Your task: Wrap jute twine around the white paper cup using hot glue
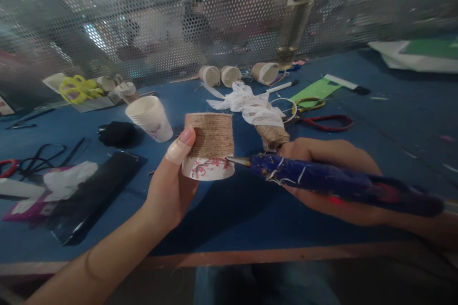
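My left hand (171, 182) grips an upside-down paper cup (210, 148) above the blue table; brown twine is wound round most of the cup, and its white flowered rim band shows at the bottom. A plaster covers the thumb. My right hand (327, 171) is closed on a dark blue glue gun (336, 182), lying sideways, its metal tip touching the cup's right side just below the twine. A spool of twine (272, 134) lies right behind the gun's tip.
A plain paper cup (150, 118) lies tilted at the left. White cloth strips (250, 102), red-handled scissors (324, 121), green paper (315, 89), yellow scissors (79, 88) and three wrapped cups (229, 75) lie farther back before a perforated metal screen. A black case (96, 190) lies at the left.
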Motion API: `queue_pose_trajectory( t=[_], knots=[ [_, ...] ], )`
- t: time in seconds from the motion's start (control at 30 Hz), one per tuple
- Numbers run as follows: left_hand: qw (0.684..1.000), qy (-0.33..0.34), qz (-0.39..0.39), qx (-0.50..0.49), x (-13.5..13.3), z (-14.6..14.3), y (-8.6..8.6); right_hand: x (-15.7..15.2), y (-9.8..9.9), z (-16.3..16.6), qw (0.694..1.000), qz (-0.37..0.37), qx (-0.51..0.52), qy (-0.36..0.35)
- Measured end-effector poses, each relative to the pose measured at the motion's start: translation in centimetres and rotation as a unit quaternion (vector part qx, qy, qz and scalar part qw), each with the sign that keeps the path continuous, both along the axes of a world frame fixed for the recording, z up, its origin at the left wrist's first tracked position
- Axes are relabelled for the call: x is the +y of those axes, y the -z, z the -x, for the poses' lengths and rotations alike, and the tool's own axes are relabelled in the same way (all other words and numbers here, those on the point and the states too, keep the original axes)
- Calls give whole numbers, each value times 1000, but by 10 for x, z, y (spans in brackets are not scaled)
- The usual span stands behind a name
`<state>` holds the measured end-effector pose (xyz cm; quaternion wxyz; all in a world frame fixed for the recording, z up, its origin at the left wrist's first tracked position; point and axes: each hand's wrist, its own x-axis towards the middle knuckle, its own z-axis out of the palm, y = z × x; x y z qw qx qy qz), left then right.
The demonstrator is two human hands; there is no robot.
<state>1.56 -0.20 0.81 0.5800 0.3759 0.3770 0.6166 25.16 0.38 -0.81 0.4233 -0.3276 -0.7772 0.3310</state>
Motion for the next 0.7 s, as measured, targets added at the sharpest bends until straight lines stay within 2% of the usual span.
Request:
queue_pose_trajectory(
  t=[0.27,0.5,0.7],
  knots=[
    [1000,8,-24,3,-1,0,2,5,6,-7,999,-2,-4,-36],
    [998,25,-62,8,-1,3,8,6,5,-8,1000,2,-15,-23],
    [996,-1,-74,44,-1,4,11,3,2,-8,999,-2,-39,-7]
  ],
)
